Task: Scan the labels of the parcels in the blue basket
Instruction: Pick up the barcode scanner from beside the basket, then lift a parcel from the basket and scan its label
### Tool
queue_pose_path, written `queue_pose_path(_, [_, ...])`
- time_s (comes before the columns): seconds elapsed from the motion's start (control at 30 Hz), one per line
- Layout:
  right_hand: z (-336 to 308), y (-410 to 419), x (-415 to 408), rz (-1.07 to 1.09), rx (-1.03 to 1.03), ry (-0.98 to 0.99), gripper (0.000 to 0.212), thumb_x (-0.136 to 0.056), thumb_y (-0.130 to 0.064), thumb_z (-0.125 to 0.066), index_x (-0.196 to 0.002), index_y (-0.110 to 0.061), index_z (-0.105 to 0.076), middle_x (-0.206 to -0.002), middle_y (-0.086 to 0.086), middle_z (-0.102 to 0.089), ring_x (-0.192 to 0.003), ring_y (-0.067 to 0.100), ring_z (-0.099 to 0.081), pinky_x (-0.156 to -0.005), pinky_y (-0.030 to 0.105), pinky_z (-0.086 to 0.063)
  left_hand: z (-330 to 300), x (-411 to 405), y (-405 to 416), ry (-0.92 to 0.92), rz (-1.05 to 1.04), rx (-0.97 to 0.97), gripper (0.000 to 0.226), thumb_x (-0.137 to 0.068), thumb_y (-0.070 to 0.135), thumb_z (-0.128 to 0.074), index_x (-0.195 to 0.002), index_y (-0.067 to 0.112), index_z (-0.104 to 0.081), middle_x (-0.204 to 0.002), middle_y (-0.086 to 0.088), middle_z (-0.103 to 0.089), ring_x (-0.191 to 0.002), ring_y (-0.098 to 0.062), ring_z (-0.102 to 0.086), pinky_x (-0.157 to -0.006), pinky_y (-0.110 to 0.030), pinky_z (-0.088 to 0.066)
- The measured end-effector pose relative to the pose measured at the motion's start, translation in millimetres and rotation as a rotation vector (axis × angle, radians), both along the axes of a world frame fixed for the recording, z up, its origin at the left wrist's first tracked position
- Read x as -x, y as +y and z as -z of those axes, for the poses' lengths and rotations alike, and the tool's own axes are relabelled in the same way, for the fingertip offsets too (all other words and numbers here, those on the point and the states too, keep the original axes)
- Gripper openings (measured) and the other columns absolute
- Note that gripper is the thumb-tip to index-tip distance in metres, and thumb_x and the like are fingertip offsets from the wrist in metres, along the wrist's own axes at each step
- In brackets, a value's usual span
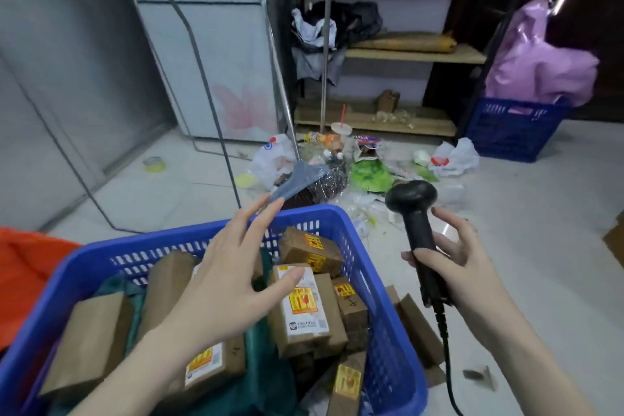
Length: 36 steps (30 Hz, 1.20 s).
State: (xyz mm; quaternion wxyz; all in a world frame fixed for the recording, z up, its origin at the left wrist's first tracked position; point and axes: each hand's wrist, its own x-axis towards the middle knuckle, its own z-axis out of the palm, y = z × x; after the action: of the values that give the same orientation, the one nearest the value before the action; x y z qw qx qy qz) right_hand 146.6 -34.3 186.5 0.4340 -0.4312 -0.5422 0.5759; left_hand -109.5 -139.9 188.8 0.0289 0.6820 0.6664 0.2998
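Note:
A blue basket (381,331) fills the lower left of the view, holding several brown cardboard parcels with white and yellow labels. One labelled parcel (304,311) lies face up near the middle. My left hand (229,277) hovers over the parcels, fingers spread, holding nothing. My right hand (462,267) is to the right of the basket, gripping the handle of a black barcode scanner (417,223) whose head points up and away; its cable hangs down toward the bottom edge.
Trash, plastic bags and bottles (341,162) lie on the floor beyond the basket. A second blue crate (510,128) with a purple bag stands at the right by wooden shelves (415,56). Flattened cardboard (418,331) lies beside the basket. An orange bag (27,267) is at the left.

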Motion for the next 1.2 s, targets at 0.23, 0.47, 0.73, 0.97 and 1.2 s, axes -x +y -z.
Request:
queue_pose_path(0.23, [-38.7,-37.0,50.0,-0.201,-0.048,0.141,0.053,-0.066,-0.004,-0.059,-0.116,-0.023,-0.057,-0.085,0.002,-0.077,-0.068,0.016,-0.068,-0.050,0.029,-0.054,-32.9,25.5,-50.2,-0.082,-0.085,-0.096,0.076,-0.075,0.073,-0.042,-0.137,0.060,0.001,-0.148,0.034,-0.007,-0.136,0.008,-0.017,-0.111,-0.036,-0.029])
queue_pose_path(0.47, [-44.0,-55.2,97.9,-0.370,0.027,0.345,0.023,-0.060,-0.002,-0.057,-0.083,-0.008,-0.058,-0.062,0.008,-0.047,-0.048,0.016,-0.042,-0.046,0.027,-0.033,-30.0,38.9,-69.2,-0.246,-0.146,-0.086,0.078,-0.073,0.073,-0.042,-0.137,0.059,-0.001,-0.140,0.040,-0.010,-0.128,0.020,-0.015,-0.107,-0.027,-0.023])
queue_pose_path(0.73, [3.9,-42.0,121.5,-0.424,0.267,0.346,0.041,-0.074,-0.037,-0.062,-0.095,-0.002,-0.056,-0.071,0.008,-0.065,-0.047,0.017,-0.054,-0.047,0.027,-0.050,21.6,50.1,-43.2,-0.544,-0.209,0.099,0.078,-0.081,0.058,-0.053,-0.147,0.033,-0.019,-0.143,0.022,-0.031,-0.132,0.004,-0.028,-0.103,-0.022,-0.026])
queue_pose_path(0.97, [58.9,-5.5,127.3,-0.310,0.495,0.031,0.060,-0.046,-0.049,-0.081,-0.094,-0.014,-0.076,-0.096,0.015,-0.073,-0.082,0.030,-0.068,-0.082,0.040,-0.048,80.9,51.8,9.3,-0.703,-0.167,0.481,0.061,-0.091,0.049,-0.048,-0.143,0.021,-0.035,-0.147,0.002,-0.040,-0.131,-0.011,-0.039,-0.099,-0.022,-0.030])
queue_pose_path(1.2, [95.8,13.9,132.2,-0.318,0.535,-0.096,0.032,-0.089,-0.043,-0.052,-0.092,-0.019,-0.072,-0.077,0.004,-0.075,-0.073,0.021,-0.067,-0.065,0.030,-0.051,133.3,45.3,40.4,-0.894,-0.241,0.825,0.079,-0.086,0.061,-0.045,-0.150,0.027,-0.012,-0.150,-0.001,-0.036,-0.136,-0.023,-0.036,-0.111,-0.038,-0.025])
